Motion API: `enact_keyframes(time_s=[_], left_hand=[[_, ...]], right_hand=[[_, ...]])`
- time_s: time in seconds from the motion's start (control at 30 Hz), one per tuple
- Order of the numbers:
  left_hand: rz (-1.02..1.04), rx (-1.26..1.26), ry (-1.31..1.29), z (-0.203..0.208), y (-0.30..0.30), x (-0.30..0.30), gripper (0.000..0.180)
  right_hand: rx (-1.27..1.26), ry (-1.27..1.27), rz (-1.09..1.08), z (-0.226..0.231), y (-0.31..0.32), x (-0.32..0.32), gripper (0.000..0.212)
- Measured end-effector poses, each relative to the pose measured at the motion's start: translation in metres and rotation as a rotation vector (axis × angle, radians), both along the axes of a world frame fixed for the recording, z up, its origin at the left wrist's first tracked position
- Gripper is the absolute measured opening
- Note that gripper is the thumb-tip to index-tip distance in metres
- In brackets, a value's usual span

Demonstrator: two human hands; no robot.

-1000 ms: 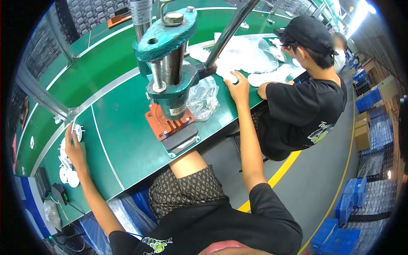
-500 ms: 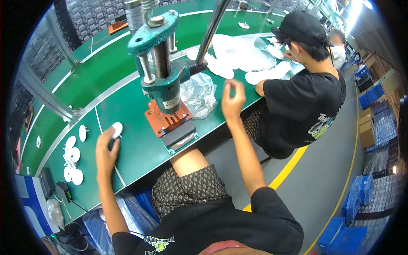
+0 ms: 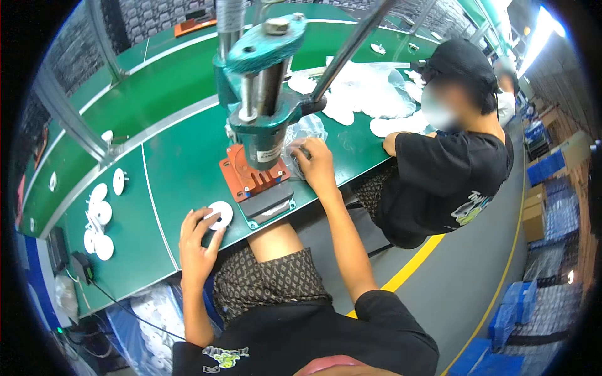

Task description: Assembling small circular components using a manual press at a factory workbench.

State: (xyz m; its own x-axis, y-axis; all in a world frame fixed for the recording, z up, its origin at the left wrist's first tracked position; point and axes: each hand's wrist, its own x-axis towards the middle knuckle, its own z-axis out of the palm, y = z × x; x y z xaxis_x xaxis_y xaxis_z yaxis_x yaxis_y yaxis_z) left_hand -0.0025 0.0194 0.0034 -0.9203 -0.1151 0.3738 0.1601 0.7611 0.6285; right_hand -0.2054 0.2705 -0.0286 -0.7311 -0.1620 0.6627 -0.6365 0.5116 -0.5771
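Observation:
My left hand [image 3: 198,243] has its thumb and fingers round the rim of a round white plastic disc [image 3: 221,215] with a small centre hole, held near the table's front edge. Just right of the disc stands a teal hand press [image 3: 262,135], with an orange fixture block [image 3: 249,177] and a dark grey block [image 3: 268,199] at its base. My right hand [image 3: 317,164] reaches to a clear plastic bag [image 3: 306,133] beside the press. Its fingers are bent together at the bag, and whatever they hold is hidden.
Several white discs with pins [image 3: 100,213] lie on the left of the green table [image 3: 182,169]. The press lever [image 3: 351,50] slants up rightward. A co-worker [image 3: 458,169] sits at my right, near large white pieces in plastic [image 3: 370,88]. A bin of white parts [image 3: 150,323] stands below.
My left hand has carried the white disc rightward, close to the press base, and its face is turned up. My right hand has come left and down to the clear bag.

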Motion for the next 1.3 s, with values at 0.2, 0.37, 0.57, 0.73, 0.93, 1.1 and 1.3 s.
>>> enact_keyframes(time_s=[0.2,0.37,0.57,0.73,0.93,1.1,1.3], left_hand=[[0.012,-0.02,0.042,-0.001,0.002,-0.001,0.027],[0.004,-0.051,0.068,-0.003,0.0,0.0,0.026],[-0.029,-0.055,0.106,-0.003,-0.003,0.0,0.025],[-0.044,-0.022,0.136,-0.006,-0.005,0.0,0.025],[-0.099,-0.027,0.248,-0.014,-0.009,0.006,0.026],[-0.106,-0.049,0.282,-0.015,-0.009,0.005,0.026],[-0.106,-0.048,0.271,-0.014,-0.006,0.004,0.025]], right_hand=[[-0.132,-0.065,-0.087,-0.002,0.006,0.006,0.014],[-0.401,-0.387,-0.029,0.009,0.009,0.022,0.016],[-1.028,-0.786,0.423,0.018,0.004,0.078,0.032],[-1.078,-0.784,0.491,0.038,-0.006,0.105,0.024],[-0.628,-0.689,0.357,0.034,-0.062,0.166,0.01],[-0.499,-0.515,0.295,0.003,-0.091,0.183,0.016],[-0.521,-0.556,0.315,-0.004,-0.09,0.177,0.015]])
